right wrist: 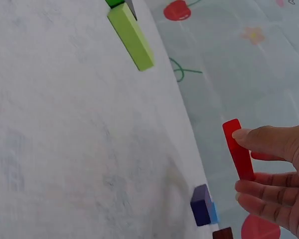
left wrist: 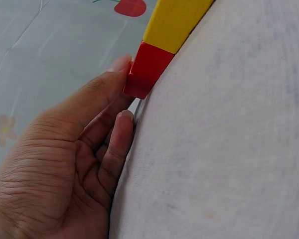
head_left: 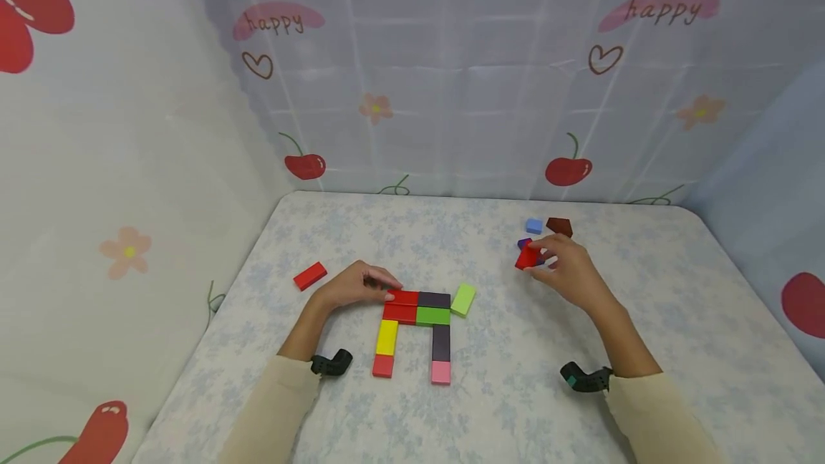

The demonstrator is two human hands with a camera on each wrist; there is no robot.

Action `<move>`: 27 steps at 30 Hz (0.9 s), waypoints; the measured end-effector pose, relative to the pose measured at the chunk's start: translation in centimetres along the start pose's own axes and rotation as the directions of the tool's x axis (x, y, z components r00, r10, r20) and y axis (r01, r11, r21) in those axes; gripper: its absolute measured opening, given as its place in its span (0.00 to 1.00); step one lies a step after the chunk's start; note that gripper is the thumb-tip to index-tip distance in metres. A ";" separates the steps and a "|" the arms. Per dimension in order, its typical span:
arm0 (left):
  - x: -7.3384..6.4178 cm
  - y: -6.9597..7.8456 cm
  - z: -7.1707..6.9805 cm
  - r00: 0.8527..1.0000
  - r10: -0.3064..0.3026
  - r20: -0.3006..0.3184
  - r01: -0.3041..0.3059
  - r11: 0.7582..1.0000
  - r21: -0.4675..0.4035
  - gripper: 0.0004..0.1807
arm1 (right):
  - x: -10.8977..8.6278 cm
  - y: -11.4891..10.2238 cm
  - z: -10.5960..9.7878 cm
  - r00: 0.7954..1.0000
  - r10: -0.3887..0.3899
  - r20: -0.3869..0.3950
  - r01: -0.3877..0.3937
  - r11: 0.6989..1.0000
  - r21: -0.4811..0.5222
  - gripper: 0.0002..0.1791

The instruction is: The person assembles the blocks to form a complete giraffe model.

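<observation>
My right hand (head_left: 567,267) pinches a red block (right wrist: 237,149) between thumb and fingers, raised over the right back of the table. In the head view it overlaps a dark purple block (right wrist: 201,205). My left hand (head_left: 354,283) has thumb and forefinger at the left end of a red block (head_left: 404,297) in the top row of a flat block figure; its fingertips are partly hidden in the left wrist view. This figure also has a green block (head_left: 432,316), a yellow block (head_left: 387,337), dark blocks (head_left: 441,342) and a pink block (head_left: 441,373).
A light green block (head_left: 463,300) slants at the figure's upper right corner. One loose red block (head_left: 310,276) lies left of my left hand. Near the back stand a small blue block (head_left: 533,225) and a brown block (head_left: 559,226). A printed curtain (head_left: 451,127) rises behind the table.
</observation>
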State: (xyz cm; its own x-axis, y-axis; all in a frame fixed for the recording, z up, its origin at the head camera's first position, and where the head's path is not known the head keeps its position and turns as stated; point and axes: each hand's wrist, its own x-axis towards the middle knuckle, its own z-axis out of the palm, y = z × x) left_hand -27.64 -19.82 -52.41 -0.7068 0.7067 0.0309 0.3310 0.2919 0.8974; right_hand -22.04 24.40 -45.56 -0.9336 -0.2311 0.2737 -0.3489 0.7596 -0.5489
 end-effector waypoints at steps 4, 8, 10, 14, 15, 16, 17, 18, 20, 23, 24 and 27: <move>0.1 0.0 0.0 1.000 0.002 -0.002 -0.003 1.000 -0.007 0.14 | 0.7 -1.1 1.6 0.999 -0.001 0.050 0.001 1.000 -0.003 0.26; 0.1 -0.1 0.1 1.000 0.001 0.002 -0.001 1.000 -0.017 0.14 | 1.3 -1.9 3.2 0.995 0.005 0.098 -0.005 1.000 0.000 0.25; 0.1 -0.1 0.1 1.000 0.001 0.001 -0.001 1.000 -0.019 0.14 | 1.6 -2.2 3.8 0.994 0.007 0.112 -0.008 1.000 0.009 0.25; 0.0 -0.2 0.2 1.000 -0.005 -0.004 0.005 1.000 -0.010 0.14 | 2.1 -2.3 5.1 0.990 0.023 0.140 -0.024 1.000 0.007 0.25; 0.0 -0.2 0.2 1.000 -0.009 -0.004 0.009 1.000 -0.008 0.13 | 2.2 -2.3 5.4 0.989 0.030 0.147 -0.031 1.000 0.004 0.25; 0.0 -0.2 0.2 1.000 -0.010 -0.005 0.010 1.000 -0.007 0.13 | 2.3 -2.2 5.6 0.987 0.036 0.154 -0.036 0.999 -0.001 0.25; 0.0 -0.2 0.2 1.000 -0.012 -0.006 0.012 1.000 -0.007 0.14 | 2.4 -2.1 5.8 0.986 0.041 0.159 -0.041 0.999 -0.006 0.25; 0.0 -0.3 0.1 1.000 -0.015 -0.006 0.015 1.000 -0.004 0.14 | 2.5 -2.1 6.0 0.986 0.045 0.161 -0.044 0.999 -0.012 0.24; 0.0 -0.2 0.1 1.000 -0.016 -0.009 0.016 1.000 0.000 0.14 | 2.7 -2.0 6.3 0.986 0.056 0.160 -0.054 0.998 -0.016 0.24; 0.1 -0.2 0.0 1.000 -0.017 -0.009 0.017 1.000 0.006 0.14 | 2.8 -1.9 6.5 0.986 0.058 0.156 -0.058 0.998 -0.004 0.24; 0.1 -0.2 0.0 1.000 -0.018 -0.008 0.018 1.000 0.008 0.13 | 2.8 -1.9 6.5 0.986 0.068 0.155 -0.071 0.997 0.009 0.23; 0.1 -0.2 0.0 1.000 -0.015 -0.005 0.015 1.000 0.008 0.14 | 2.8 -1.9 6.6 0.986 0.081 0.145 -0.089 0.995 0.051 0.22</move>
State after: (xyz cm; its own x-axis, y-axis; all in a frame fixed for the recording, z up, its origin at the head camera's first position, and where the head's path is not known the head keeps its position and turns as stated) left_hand -27.80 -19.81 -52.63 -0.7151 0.6987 0.0195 0.3249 0.3076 0.8943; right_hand -24.52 18.32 -48.97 -0.9606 -0.2548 0.1110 -0.2682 0.7454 -0.6103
